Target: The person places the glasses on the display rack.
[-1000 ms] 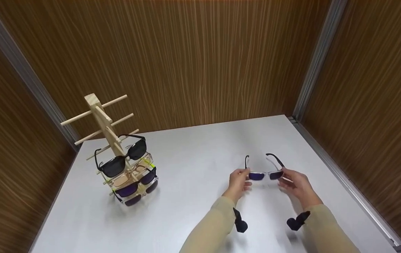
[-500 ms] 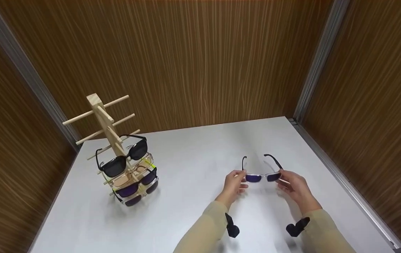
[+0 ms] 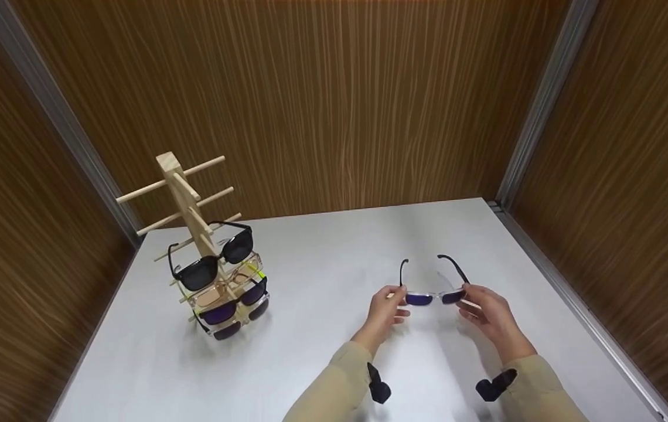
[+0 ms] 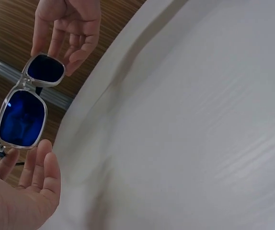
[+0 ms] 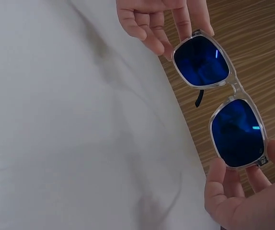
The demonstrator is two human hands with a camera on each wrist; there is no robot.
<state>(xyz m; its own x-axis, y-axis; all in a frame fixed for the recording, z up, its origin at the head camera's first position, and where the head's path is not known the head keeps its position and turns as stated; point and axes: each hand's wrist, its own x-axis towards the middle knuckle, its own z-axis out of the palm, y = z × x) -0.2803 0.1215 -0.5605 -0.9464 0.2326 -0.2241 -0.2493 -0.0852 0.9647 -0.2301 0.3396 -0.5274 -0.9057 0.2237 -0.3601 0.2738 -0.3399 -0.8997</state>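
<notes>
Both hands hold one pair of sunglasses [image 3: 419,299] above the white table, its dark temples unfolded and pointing away. The frame is clear, and the lenses look deep blue in the wrist views. My left hand [image 3: 382,310] pinches the left hinge corner between thumb and fingers. At the opposite hinge corner, my right hand [image 3: 491,310] pinches with thumb and index finger. In the left wrist view the sunglasses [image 4: 23,117] span between the two hands, and the right wrist view shows both blue lenses of the sunglasses [image 5: 238,134] facing the camera.
A wooden peg rack [image 3: 187,205] stands on the left of the white table [image 3: 322,258]. Black sunglasses [image 3: 198,274] hang uppermost on it, with several other pairs below. Bare pegs show at its top. Wood-grain panels [image 3: 334,105] enclose the table at the back and sides.
The hands and the held sunglasses have shifted slightly left and toward the person. The view has turned a little, so the rack sits slightly further right in it. The grip stays the same.
</notes>
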